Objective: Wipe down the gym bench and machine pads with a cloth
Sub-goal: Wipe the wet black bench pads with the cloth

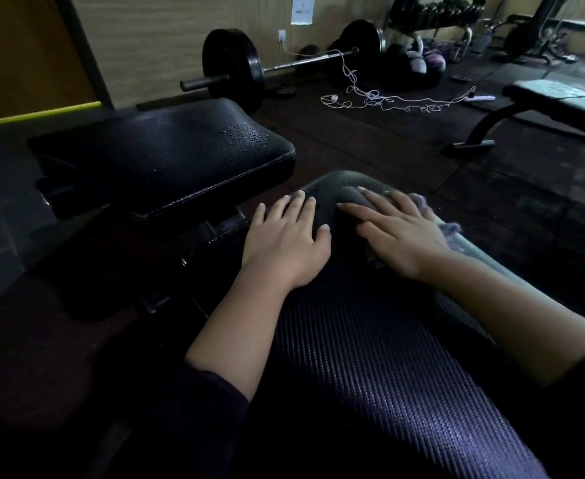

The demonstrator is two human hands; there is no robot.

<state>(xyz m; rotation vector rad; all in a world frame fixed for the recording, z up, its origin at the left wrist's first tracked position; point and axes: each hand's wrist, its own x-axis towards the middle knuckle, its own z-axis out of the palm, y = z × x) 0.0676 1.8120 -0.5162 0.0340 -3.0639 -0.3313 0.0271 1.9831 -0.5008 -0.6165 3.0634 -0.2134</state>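
Dim gym, rubber floor. I am leaning over the long bench pad, textured black vinyl. Its long axis runs from me at 6 o'clock up toward its rounded far end at about 12 o'clock.

My right hand lies flat with fingers straight, pressing the cloth onto the pad near that far end. The cloth is grey. Most of it is under my palm, with a fold showing ahead of my fingertips and a ragged edge poking out at 3 o'clock. The fingers are not curled round it, so this is pressing rather than a grip.

My left hand rests open on bare pad just beside the right, at its 9 o'clock. It holds nothing and seems to be bracing.

The seat pad sits apart, across a gap, at roughly 10 o'clock from my hands. Droplets bead on its right-hand corner, so I judge it not yet wiped.

The long pad toward 6 o'clock shows no droplets that I can make out, though the light is poor.

Likely next move: either draw the cloth back along the axis, or carry it up and left across the gap. The cloth hand has the longer reach to the seat pad, the left being nearer.

Background: a barbell at 12 o'clock, a tangled white cord on the floor, and a second bench at 2 o'clock.
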